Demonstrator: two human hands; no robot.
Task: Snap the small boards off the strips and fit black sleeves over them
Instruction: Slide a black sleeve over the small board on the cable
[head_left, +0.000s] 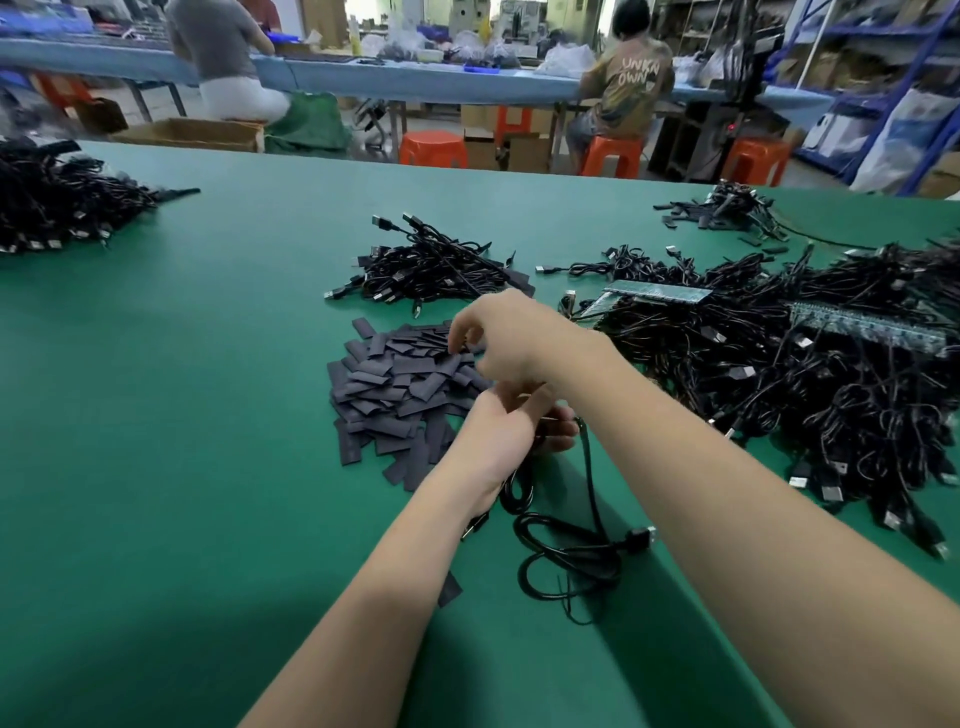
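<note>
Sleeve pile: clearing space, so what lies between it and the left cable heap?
Only bare green mat between sleeve pile and left cable heap, in the head view.

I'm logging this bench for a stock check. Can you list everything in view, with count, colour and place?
Sleeves: one pile, black, table centre.
Cables: large heap, black, right side.
Smaller cable bundle: one, black, beyond the sleeves.
Far cable pile: one, black, far left.
Board strips: two visible, grey-green, on the right heap.
Table: one, green.
Stools: orange, behind the table.
Left hand: holds a black cable.
Right hand: reaches over the sleeves, fingers curled.
</note>
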